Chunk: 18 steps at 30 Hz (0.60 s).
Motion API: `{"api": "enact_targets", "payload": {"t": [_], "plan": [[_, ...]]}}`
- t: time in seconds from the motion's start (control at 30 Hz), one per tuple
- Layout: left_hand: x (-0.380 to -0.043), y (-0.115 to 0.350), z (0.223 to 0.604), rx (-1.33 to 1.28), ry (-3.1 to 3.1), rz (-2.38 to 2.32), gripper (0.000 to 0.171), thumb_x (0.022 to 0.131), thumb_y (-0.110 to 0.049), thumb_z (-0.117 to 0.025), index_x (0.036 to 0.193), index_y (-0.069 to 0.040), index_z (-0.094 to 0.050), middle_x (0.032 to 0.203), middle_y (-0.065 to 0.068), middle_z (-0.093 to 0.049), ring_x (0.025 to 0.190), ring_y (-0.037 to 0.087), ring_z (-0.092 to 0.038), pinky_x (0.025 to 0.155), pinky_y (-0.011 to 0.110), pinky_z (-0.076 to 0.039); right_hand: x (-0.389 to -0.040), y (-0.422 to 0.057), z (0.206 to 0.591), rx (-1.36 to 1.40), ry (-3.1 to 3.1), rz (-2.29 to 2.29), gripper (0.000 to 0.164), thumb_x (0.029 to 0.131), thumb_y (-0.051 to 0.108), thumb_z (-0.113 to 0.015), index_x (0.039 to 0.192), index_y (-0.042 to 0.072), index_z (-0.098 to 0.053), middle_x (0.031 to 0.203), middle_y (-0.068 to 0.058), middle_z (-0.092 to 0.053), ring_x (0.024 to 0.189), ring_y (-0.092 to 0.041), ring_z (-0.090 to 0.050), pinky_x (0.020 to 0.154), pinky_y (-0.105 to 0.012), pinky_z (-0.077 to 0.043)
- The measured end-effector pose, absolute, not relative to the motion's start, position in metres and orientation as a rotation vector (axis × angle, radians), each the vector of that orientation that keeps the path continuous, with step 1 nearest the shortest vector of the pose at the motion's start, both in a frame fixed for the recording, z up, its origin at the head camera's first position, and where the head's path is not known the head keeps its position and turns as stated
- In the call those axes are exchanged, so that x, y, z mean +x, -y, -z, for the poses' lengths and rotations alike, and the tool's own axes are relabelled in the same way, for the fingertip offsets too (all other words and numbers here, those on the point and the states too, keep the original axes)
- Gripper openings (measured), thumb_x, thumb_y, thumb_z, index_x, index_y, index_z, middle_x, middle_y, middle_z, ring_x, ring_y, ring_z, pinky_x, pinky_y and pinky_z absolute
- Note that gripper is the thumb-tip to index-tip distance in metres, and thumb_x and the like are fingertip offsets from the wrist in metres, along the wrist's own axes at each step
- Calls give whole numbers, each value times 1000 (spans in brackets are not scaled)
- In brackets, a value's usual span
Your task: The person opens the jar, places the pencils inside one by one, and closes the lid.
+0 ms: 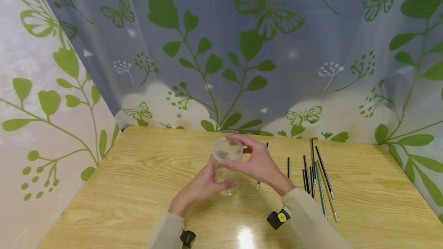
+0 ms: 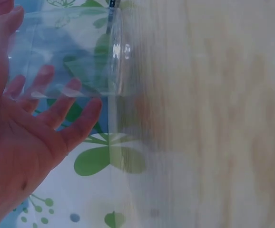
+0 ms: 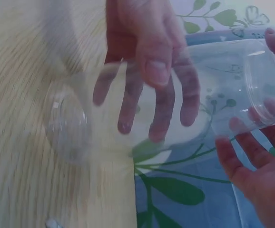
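Both hands hold a clear, cylindrical plastic jar near the middle of the table. It looks empty, and a pale rim circles its top. My left hand is round the jar's body from the left, thumb on the near side. Behind the transparent wall in the right wrist view, the left hand's fingers show spread. My right hand grips the rim from the right, thumb in front and fingers at the far side. Whether a lid covers the top, I cannot tell.
Several pencils lie on the wooden table at the right, among them a green pencil. A single dark pencil lies nearer the jar, and another pencil is partly behind the right hand. A leaf-patterned curtain borders the table's back.
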State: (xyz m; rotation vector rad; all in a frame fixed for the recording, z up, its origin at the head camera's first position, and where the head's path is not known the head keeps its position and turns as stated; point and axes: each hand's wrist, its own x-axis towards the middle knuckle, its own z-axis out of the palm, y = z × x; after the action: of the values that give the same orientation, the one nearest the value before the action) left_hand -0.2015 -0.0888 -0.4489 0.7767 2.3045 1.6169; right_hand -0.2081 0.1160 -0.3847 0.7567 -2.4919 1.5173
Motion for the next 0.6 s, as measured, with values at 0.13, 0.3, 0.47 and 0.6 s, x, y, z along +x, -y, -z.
{"api": "enact_targets", "payload": {"t": [0.13, 0.3, 0.47, 0.6], "plan": [[-206, 92, 452, 871, -2287, -1605, 108, 89, -20, -81, 161, -40, -2, 168, -3, -24, 156, 26, -24, 125, 65, -22, -211, -115, 386, 773, 2472, -1594, 63, 79, 19, -90, 136, 21, -64, 139, -2, -64, 115, -24, -62, 90, -31, -57], [-211, 96, 453, 922, -2268, -1575, 105, 91, -20, -79, 161, -41, -4, 168, -3, -23, 157, 26, -23, 125, 64, -22, -215, -117, 386, 788, 2500, -1689, 62, 79, 18, -90, 136, 22, -65, 139, -6, -64, 115, -27, -62, 91, -37, -57], [-213, 97, 452, 894, -2260, -1552, 105, 91, -24, -79, 161, -43, -2, 170, -4, -19, 158, 26, -18, 124, 67, -21, -218, -120, 386, 817, 2497, -1825, 62, 82, 16, -87, 138, 24, -63, 141, -14, -61, 114, -32, -63, 92, -45, -56], [-213, 96, 452, 857, -2261, -1547, 107, 91, -25, -79, 161, -43, 0, 170, -3, -20, 158, 27, -19, 123, 68, -22, -216, -119, 386, 811, 2492, -1797, 63, 84, 17, -85, 142, 24, -59, 142, -10, -60, 116, -32, -62, 94, -44, -54]]}}
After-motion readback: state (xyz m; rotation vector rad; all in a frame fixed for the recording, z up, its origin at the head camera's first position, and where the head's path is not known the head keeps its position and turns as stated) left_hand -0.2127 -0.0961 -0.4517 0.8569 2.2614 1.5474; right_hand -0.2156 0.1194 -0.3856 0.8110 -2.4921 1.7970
